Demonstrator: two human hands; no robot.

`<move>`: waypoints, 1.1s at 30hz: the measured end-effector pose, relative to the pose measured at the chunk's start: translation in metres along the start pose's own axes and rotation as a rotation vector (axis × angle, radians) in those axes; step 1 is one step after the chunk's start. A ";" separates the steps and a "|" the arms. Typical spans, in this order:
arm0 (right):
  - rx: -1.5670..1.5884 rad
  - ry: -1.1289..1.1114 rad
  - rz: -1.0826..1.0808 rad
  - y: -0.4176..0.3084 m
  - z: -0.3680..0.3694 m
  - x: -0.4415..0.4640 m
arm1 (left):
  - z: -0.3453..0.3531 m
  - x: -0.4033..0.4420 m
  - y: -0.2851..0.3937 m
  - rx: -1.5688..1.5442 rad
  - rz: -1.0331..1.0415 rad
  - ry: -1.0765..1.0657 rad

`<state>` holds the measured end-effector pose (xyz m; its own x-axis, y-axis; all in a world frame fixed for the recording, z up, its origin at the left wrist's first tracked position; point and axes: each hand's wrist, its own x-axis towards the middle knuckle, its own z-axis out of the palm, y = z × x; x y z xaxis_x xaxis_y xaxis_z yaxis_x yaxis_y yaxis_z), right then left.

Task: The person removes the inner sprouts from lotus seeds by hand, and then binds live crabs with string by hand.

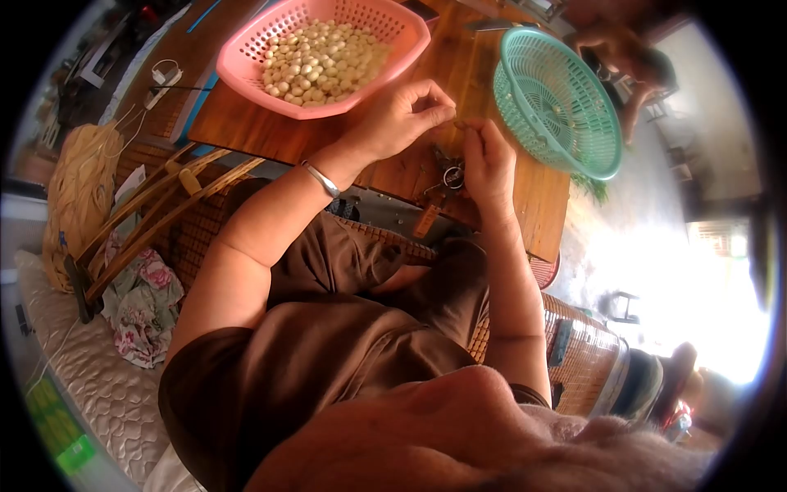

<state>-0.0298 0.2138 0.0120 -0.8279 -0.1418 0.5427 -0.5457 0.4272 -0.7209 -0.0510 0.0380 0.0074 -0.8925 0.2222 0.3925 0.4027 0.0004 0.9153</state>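
My left hand, with a silver bangle on its wrist, is raised over the wooden table, thumb and fingers pinched together. Close to its fingertips is my right hand, also closed in a pinch. Something tiny sits between the fingertips, too small to name. Beyond my left hand, a pink basket holds many pale round pieces. A teal basket stands to the right of my right hand, with a few small bits inside. Below the hands, a metal tool with a ring lies near the table's edge.
The wooden table ends just before my lap. A brown wooden frame and floral cloth are at the left. Another person is at the upper right, beyond the teal basket. A white adapter with a cord lies at the upper left.
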 end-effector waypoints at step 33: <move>-0.046 -0.002 -0.094 0.001 -0.002 0.001 | 0.010 -0.001 -0.012 -0.454 -0.278 0.136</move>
<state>-0.0309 0.2154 0.0128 -0.7734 -0.1855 0.6062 -0.6149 0.4521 -0.6462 -0.0530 0.0473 -0.0045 -0.9831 0.1460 0.1108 0.0464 -0.3867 0.9210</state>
